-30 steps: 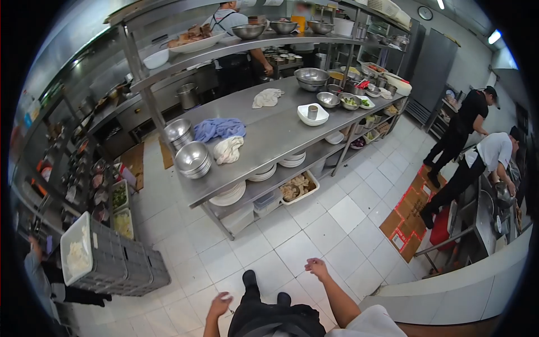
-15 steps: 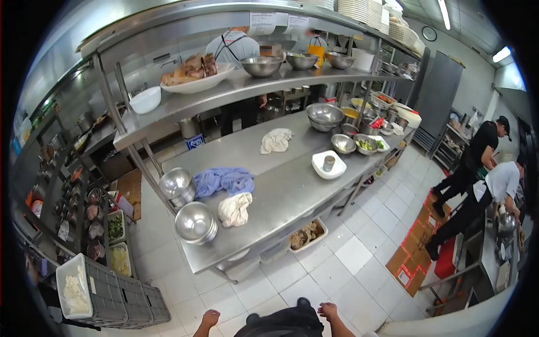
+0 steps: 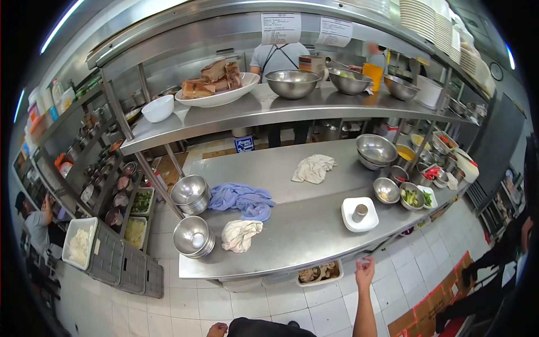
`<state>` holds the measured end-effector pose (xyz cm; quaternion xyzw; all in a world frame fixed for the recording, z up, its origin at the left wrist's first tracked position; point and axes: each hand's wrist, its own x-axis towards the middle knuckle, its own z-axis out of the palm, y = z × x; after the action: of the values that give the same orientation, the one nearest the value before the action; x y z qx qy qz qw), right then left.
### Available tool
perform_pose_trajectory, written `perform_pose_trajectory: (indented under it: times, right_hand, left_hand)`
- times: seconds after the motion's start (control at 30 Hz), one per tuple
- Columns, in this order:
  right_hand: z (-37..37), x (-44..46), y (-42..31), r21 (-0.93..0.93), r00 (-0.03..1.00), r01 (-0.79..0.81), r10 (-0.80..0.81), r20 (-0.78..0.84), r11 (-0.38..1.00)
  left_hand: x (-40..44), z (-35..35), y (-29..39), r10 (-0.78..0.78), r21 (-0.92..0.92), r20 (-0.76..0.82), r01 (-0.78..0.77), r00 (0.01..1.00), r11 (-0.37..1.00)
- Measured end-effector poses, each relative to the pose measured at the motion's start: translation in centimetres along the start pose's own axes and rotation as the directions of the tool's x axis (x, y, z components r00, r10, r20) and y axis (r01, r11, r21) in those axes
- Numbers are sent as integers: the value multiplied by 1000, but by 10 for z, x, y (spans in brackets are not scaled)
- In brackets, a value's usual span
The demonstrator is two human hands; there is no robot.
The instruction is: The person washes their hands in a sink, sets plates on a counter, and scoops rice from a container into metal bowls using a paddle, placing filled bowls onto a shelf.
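My right hand point(image 3: 365, 272) reaches forward beside the front edge of the steel table point(image 3: 303, 233). Its fingers are apart and nothing is in it. Nearest to it on the table are stacked white square bowls point(image 3: 351, 222) with a small metal cup point(image 3: 360, 212) inside the top one. At the bottom edge, my left hand point(image 3: 217, 329) hangs low by my body, partly cut off, its fingers loosely bent and holding nothing visible. A cream cloth point(image 3: 241, 235), a blue cloth point(image 3: 238, 199) and stacked steel bowls point(image 3: 193, 236) lie toward the table's left end.
The upper shelf point(image 3: 236, 115) carries a platter of meat point(image 3: 213, 81) and several steel bowls. Small bowls of cut vegetables point(image 3: 412, 196) sit at the right. Grey crates point(image 3: 120, 258) stand on the left floor. Other people are behind the shelf and at both sides.
My view has moved closer to the table and turned right to left across the room. My right hand has risen and stretched forward toward the table edge; my left hand stays low.
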<state>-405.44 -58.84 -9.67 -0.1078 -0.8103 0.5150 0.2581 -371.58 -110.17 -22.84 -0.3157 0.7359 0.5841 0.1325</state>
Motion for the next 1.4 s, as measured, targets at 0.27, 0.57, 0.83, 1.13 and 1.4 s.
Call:
perform_pose_trajectory:
  times: [0.27,0.57,0.83,1.13,1.4]
  right_hand:
    - [36,114,-12,84,951,-257,268,-156,963]
    - [82,119,-9,107,903,-269,289,-319,957]
    - [65,144,8,-9,941,-243,233,-245,970]
    - [50,159,-30,-103,848,-528,517,-114,843]
    - [44,162,-53,-76,879,-475,470,-78,877]
  left_hand:
    - [-29,41,165,341,-25,-58,-343,938,939]
    - [61,50,306,656,313,94,-647,749,695]
    - [95,41,333,540,338,392,-662,745,669]
    - [104,41,334,538,343,415,-674,734,654]
    - [116,47,342,520,322,432,-665,737,674]
